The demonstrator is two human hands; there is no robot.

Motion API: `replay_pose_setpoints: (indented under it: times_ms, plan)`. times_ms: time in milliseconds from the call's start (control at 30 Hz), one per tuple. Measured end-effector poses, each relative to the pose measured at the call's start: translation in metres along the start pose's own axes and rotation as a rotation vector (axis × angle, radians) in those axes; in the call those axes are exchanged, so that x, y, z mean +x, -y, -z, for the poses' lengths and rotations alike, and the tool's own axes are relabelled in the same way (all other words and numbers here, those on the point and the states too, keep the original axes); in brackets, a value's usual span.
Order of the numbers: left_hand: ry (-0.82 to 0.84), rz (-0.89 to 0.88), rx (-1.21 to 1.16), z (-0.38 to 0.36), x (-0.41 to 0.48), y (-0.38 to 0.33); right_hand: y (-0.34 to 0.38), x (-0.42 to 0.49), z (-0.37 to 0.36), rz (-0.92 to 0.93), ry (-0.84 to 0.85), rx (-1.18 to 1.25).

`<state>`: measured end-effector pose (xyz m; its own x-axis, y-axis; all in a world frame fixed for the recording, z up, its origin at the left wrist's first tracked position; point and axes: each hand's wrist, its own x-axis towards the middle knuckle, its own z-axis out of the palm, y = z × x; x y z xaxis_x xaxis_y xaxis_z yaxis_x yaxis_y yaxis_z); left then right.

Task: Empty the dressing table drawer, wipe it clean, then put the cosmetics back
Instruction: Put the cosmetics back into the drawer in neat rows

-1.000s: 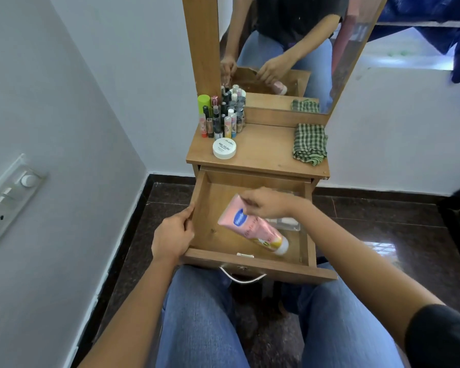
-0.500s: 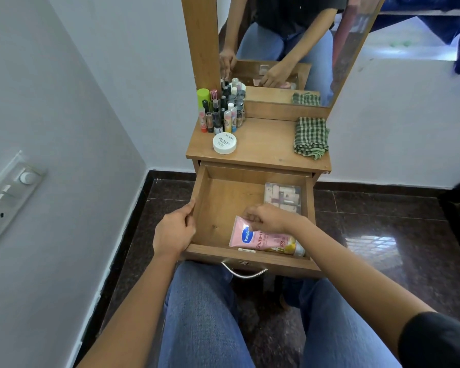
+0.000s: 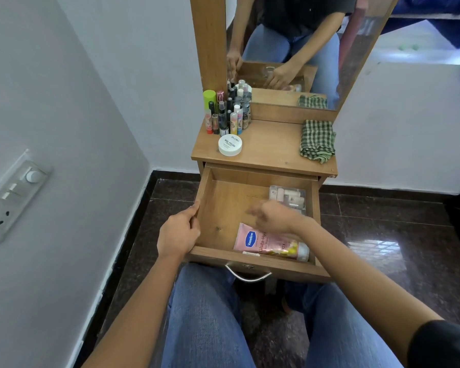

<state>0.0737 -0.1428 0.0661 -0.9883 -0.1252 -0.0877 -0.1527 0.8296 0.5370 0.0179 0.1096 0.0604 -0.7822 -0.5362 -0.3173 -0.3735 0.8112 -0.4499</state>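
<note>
Home bedroom corner — dressing table [image 3: 271,155], mirror [image 3: 290,49]

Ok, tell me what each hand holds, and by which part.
Left hand grips the drawer by its left wall. Right hand holds nothing; it hovers open over the pink tube.

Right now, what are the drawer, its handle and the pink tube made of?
The drawer looks like wood or laminate, matte, with grain showing. Its handle is probably metal: shiny silver glints. The pink tube is likely soft plastic, glossy, with printed lettering.
</note>
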Motion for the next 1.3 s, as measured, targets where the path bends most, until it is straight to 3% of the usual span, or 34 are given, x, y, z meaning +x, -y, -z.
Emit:
replay_pose_setpoints:
  times_ms: [200,267,433,567,700,1000,1100,1167,1300]
  plan:
    - [0.007,0.001,-0.006,0.002,0.000,-0.001,0.020,0.046,0.065,-0.056,-0.692,0.228]
    - [0.010,0.004,-0.008,0.003,-0.001,-0.002,0.025,0.065,0.077,-0.104,-0.783,0.268]
    - [0.005,-0.001,-0.008,0.004,-0.001,-0.002,0.031,0.098,0.075,-0.148,-0.731,0.296]
    - [0.011,-0.003,-0.021,0.004,0.000,-0.002,0.031,0.103,0.065,-0.119,-0.695,0.178]
    - [0.013,0.004,-0.028,0.002,0.001,-0.001,0.022,0.098,0.061,-0.133,-0.778,0.099]
    - [0.028,0.007,-0.027,0.003,0.002,-0.002,-0.016,0.090,0.088,-0.405,-0.912,0.009]
    - [0.032,0.012,-0.028,0.004,0.002,-0.002,-0.001,0.097,0.101,-0.236,-1.012,0.017]
    - [0.027,0.022,-0.044,0.003,0.002,-0.002,0.010,0.107,0.111,-0.134,-0.983,-0.051]
    - [-0.006,0.030,-0.063,0.002,0.001,0.000,0.019,0.129,0.120,-0.128,-0.917,-0.181]
